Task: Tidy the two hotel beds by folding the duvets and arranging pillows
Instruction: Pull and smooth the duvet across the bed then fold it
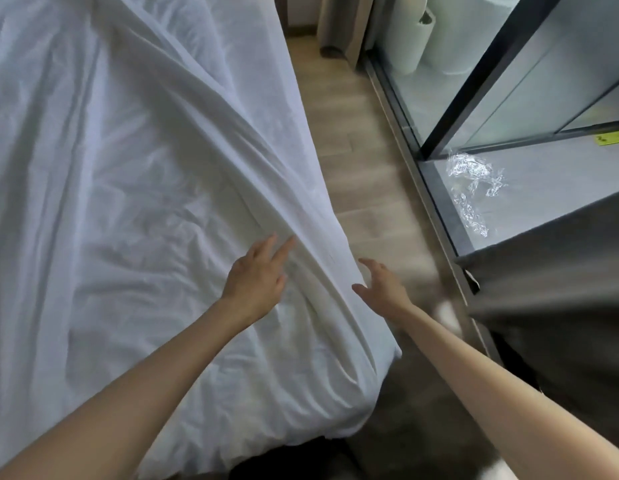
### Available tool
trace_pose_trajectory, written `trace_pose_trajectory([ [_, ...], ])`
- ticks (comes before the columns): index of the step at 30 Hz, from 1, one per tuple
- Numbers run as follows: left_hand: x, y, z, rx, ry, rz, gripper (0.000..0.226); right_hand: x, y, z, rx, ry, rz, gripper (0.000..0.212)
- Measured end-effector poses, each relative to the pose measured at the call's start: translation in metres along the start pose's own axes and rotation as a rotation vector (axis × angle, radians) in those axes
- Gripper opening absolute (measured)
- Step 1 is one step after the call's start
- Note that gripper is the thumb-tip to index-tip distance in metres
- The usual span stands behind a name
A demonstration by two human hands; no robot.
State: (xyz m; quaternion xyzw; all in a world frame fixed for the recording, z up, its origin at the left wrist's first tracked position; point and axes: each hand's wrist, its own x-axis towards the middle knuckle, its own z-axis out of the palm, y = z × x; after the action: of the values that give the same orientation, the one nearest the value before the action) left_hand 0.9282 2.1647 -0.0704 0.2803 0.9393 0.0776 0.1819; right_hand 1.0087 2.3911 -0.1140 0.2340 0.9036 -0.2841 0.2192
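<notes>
Since the duvet point(135, 188) is spread out under and beyond the left hand point(256, 275) with a long ridge running away from its fingertips, I'd flatten that first. That hand's lying flat on the cloth, fingers straight, gripping nothing. The right hand point(381, 282) is open too, fingers spread just beside the hanging edge, touching or not I can't tell. So pinch that edge with both before folding, or it'll probably bunch up.

The duvet point(128, 168) is plain white, the floor point(353, 150) at one o'clock pale brown wood-grain, the partition frame point(481, 74) at two o'clock black, the sticker point(613, 137) at three o'clock yellow, the cloth point(561, 289) at four o'clock dark grey.
</notes>
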Motion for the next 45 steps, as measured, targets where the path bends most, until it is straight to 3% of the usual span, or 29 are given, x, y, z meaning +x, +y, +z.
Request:
trace_pose_trajectory([
  [6, 0.057, 0.002, 0.075, 0.027, -0.097, 0.088, 0.049, 0.058, 0.045, 0.053, 0.177, -0.064, 0.107, 0.083],
  [9, 0.061, -0.012, 0.116, -0.028, -0.189, 0.036, 0.054, 0.081, 0.062, 0.079, 0.195, -0.071, 0.121, 0.097],
  [12, 0.056, -0.015, 0.141, -0.127, -0.146, -0.011, 0.059, 0.095, 0.077, 0.096, 0.281, -0.107, 0.102, 0.103],
  [15, 0.058, -0.015, 0.150, -0.182, -0.087, -0.034, 0.062, 0.102, 0.086, 0.096, 0.451, -0.146, 0.127, 0.085],
  [21, 0.056, -0.008, 0.141, -0.199, -0.134, -0.087, 0.062, 0.077, 0.074, 0.095, 0.227, -0.081, -0.037, 0.034],
  [24, 0.040, 0.009, 0.127, -0.207, 0.029, -0.092, 0.078, 0.044, 0.057, 0.088, 0.082, 0.089, -0.106, 0.033],
  [28, 0.030, 0.033, 0.106, 0.049, 0.287, 0.193, 0.102, 0.004, 0.034, 0.077, -0.044, 0.148, -0.270, 0.023],
  [30, 0.035, 0.044, 0.092, 0.243, 0.207, 0.309, 0.106, -0.010, 0.028, 0.074, -0.041, 0.075, -0.370, 0.024],
  [32, 0.040, 0.050, 0.082, 0.419, -0.004, 0.315, 0.097, -0.019, 0.027, 0.070, 0.006, 0.003, -0.415, 0.028],
  [34, 0.043, 0.044, 0.077, 0.487, -0.160, 0.260, 0.071, -0.024, 0.031, 0.069, 0.097, -0.071, -0.386, 0.027],
  [36, 0.037, 0.035, 0.075, 0.485, -0.204, 0.242, 0.045, -0.024, 0.036, 0.067, 0.265, -0.149, -0.331, 0.025],
  [39, 0.018, 0.020, 0.082, 0.462, 0.015, 0.310, 0.039, -0.013, 0.042, 0.056, 0.383, -0.214, -0.325, 0.067],
  [41, 0.008, 0.010, 0.091, 0.432, 0.108, 0.300, 0.044, 0.004, 0.044, 0.051, 0.238, -0.271, -0.327, 0.103],
  [42, 0.005, 0.005, 0.097, 0.423, 0.129, 0.296, 0.044, 0.013, 0.046, 0.051, 0.134, -0.311, -0.301, 0.110],
  [45, 0.003, 0.001, 0.106, 0.396, 0.213, 0.301, 0.043, 0.030, 0.057, 0.059, -0.110, -0.441, -0.217, 0.099],
])
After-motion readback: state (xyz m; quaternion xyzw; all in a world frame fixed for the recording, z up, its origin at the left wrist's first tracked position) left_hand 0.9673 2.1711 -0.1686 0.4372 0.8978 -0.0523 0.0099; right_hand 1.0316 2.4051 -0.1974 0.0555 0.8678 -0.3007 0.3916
